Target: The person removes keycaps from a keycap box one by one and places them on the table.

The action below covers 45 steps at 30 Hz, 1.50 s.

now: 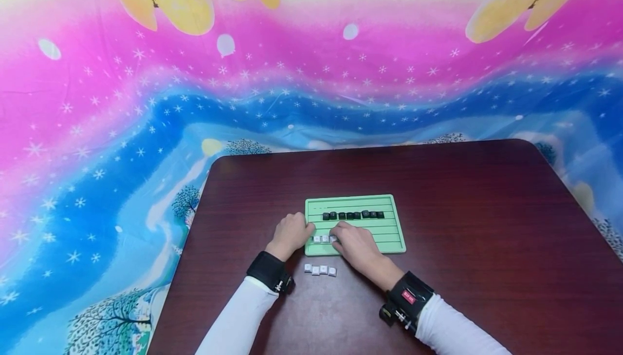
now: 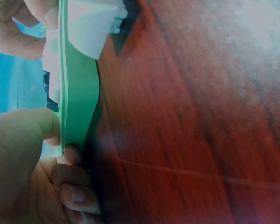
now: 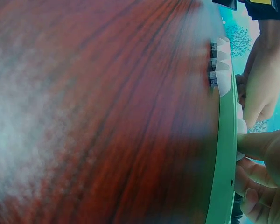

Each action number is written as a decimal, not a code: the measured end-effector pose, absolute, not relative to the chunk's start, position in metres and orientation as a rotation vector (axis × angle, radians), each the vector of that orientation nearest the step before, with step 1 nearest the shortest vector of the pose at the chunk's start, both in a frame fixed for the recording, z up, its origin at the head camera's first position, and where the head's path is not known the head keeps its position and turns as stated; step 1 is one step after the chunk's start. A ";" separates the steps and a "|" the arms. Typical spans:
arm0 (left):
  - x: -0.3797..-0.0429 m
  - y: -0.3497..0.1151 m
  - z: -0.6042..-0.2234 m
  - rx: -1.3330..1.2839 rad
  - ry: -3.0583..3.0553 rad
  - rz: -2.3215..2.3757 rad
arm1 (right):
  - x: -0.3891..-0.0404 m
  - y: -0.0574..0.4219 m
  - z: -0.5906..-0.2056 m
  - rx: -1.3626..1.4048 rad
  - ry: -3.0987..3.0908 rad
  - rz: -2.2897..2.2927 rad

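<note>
A light green grooved tray (image 1: 354, 198) lies on the table. My left hand (image 1: 290, 234) grips its left edge, thumb on the upper side and fingers curled about the edge in the left wrist view. Across the tray runs a row of several black keycaps (image 1: 349, 216). Nearer the front, two white keycaps (image 1: 321, 239) sit side by side at its left. Just right of them, my right hand (image 1: 357, 247) pinches another white keycap (image 1: 333, 239) at the tray surface, partly hidden by the fingers. In the right wrist view, thumb and fingers (image 3: 256, 144) close round this keycap.
Several loose white keycaps (image 1: 320, 270) lie in a row on the dark red-brown table (image 1: 467, 209), in front of the tray and between my forearms. A colourful patterned cloth (image 1: 311, 73) hangs behind the table and along its left side.
</note>
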State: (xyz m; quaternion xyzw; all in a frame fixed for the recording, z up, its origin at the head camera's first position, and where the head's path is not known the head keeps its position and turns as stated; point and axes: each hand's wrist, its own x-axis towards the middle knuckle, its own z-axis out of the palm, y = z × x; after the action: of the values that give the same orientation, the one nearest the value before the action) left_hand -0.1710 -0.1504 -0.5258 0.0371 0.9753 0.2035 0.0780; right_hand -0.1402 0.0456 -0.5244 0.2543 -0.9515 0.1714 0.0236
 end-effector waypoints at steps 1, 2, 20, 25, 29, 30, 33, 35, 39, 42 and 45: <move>-0.171 -0.150 -0.526 0.113 2.919 0.608 | -0.140 0.046 -0.524 0.788 -2.942 0.532; -0.171 -0.151 -0.526 0.114 2.917 0.606 | -0.140 0.046 -0.524 0.788 -2.938 0.537; -0.170 -0.151 -0.525 0.108 2.906 0.637 | -0.138 0.051 -0.521 0.770 -2.897 0.581; -0.170 -0.151 -0.525 0.112 2.907 0.631 | -0.137 0.053 -0.518 0.773 -2.886 0.584; -0.171 -0.151 -0.526 0.108 2.910 0.625 | -0.136 0.054 -0.516 0.775 -2.878 0.582; -0.171 -0.151 -0.526 0.107 2.911 0.622 | -0.135 0.054 -0.515 0.776 -2.876 0.580; -0.171 -0.151 -0.525 0.100 2.906 0.625 | -0.134 0.055 -0.514 0.779 -2.870 0.570; -0.171 -0.150 -0.525 0.098 2.904 0.631 | -0.133 0.055 -0.514 0.781 -2.865 0.563; -0.171 -0.150 -0.524 0.100 2.904 0.632 | -0.132 0.056 -0.513 0.783 -2.856 0.552; -0.171 -0.150 -0.525 0.103 2.911 0.625 | -0.130 0.057 -0.512 0.787 -2.856 0.549; -0.171 -0.151 -0.525 0.104 2.915 0.619 | -0.129 0.057 -0.512 0.788 -2.853 0.551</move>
State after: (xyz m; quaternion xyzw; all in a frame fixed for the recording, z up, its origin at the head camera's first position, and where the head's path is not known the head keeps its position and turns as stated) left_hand -0.1712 -0.1507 -0.5254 0.0348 0.9745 0.2070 0.0798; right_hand -0.1290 0.0574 -0.5115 0.2611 -0.9456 0.1825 0.0656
